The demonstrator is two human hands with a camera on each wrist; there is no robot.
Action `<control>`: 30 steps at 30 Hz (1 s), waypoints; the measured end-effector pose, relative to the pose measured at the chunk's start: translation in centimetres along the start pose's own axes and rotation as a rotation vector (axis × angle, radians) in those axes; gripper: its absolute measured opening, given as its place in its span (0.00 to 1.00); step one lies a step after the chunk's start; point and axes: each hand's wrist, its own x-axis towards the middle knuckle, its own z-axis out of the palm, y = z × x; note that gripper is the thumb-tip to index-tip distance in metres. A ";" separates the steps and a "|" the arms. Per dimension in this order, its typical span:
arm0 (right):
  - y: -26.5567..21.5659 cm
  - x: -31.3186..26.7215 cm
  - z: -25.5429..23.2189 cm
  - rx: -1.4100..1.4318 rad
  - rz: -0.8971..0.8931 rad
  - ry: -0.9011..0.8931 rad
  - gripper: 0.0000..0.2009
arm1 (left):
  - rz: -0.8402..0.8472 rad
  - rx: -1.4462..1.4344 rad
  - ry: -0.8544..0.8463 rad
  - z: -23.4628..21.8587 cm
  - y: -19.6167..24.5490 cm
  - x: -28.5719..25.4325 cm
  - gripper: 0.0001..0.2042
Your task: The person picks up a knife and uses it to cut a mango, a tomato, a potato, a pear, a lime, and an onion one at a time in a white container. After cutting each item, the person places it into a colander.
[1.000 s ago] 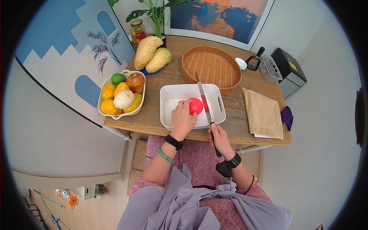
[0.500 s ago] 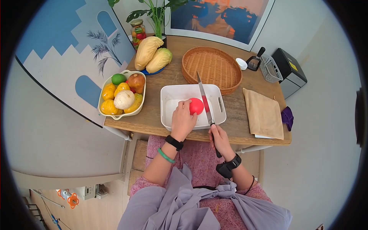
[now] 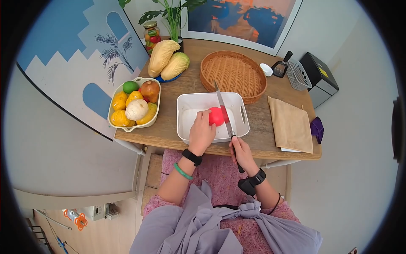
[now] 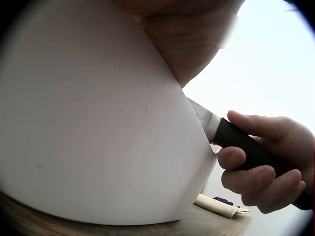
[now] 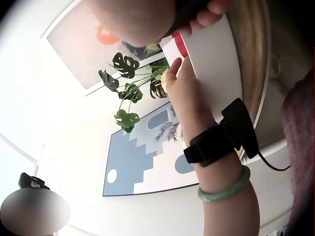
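Observation:
A white plastic bin (image 3: 191,103) stands at the table's front edge, with a smooth, bright red ball-shaped thing (image 3: 216,117) inside it. My left hand (image 3: 202,132) reaches over the near rim and grips the red ball from its left side. In my right hand (image 3: 242,152) is a long kitchen knife (image 3: 221,101), held by its black handle (image 4: 246,147). Its blade slants up and away across the bin, right alongside the ball, and mirrors its red. The tip overlaps the wicker tray in the head view. The bin's wall hides the ball in the left wrist view.
Behind the bin lies a round wicker tray (image 3: 232,72). At left are a cream basket (image 3: 113,111) of fruit and vegetables and two napa cabbages (image 3: 164,59) on a blue plate. A folded tan cloth (image 3: 289,125) lies right, near a purple item (image 3: 316,130).
The knife blade has shifted slightly left, closer against the red ball's right side. The left hand keeps its grip on the ball and has hardly moved.

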 end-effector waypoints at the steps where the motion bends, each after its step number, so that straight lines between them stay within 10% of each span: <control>1: -0.1 0.0 0.1 -0.001 -0.001 -0.004 0.22 | -0.019 -0.011 -0.013 -0.1 0.0 0.0 0.21; 30: 0.0 0.2 0.6 -0.031 -0.030 -0.019 0.21 | -0.037 -0.075 0.021 0.0 0.1 0.3 0.22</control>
